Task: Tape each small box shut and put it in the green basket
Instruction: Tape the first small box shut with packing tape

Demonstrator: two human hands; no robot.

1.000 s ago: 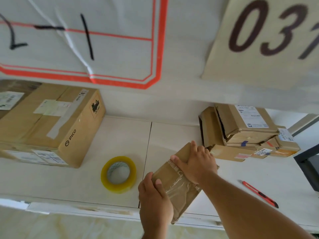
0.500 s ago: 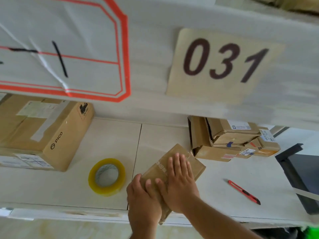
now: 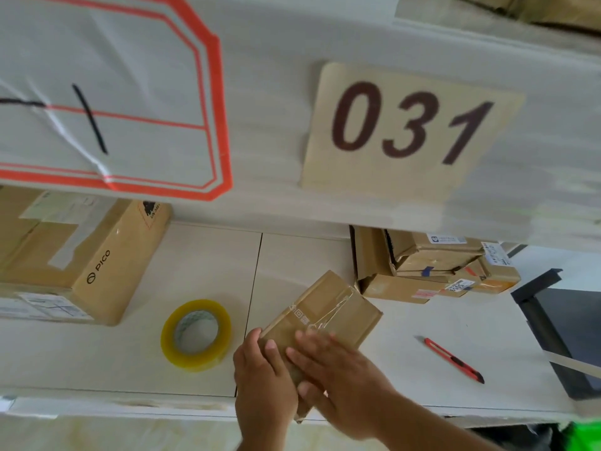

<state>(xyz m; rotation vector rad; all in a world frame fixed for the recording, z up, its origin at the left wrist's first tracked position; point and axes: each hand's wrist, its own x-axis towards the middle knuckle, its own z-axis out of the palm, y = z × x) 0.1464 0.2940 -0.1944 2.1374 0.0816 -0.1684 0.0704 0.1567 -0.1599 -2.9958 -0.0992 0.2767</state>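
Note:
A small brown cardboard box [image 3: 338, 309] lies at an angle on the white shelf [image 3: 195, 255], near its front edge, with clear tape running across its top. My left hand [image 3: 263, 382] grips the box's near corner, fingers curled over the edge. My right hand [image 3: 341, 379] lies flat on the near part of the top, fingers straight and blurred by motion. A roll of yellowish tape [image 3: 196, 335] lies flat just left of the box. A sliver of the green basket [image 3: 583, 436] shows at the bottom right corner.
A large PICO carton [image 3: 94, 265] stands at the left. A stack of small brown boxes [image 3: 435, 268] sits at the back right. A red utility knife [image 3: 453, 359] lies right of my hands. A dark bin [image 3: 569, 327] stands at the far right.
My right hand has slid toward me along the box top, from the far end to the near part. The view has tilted upward, showing more of the 031 sign.

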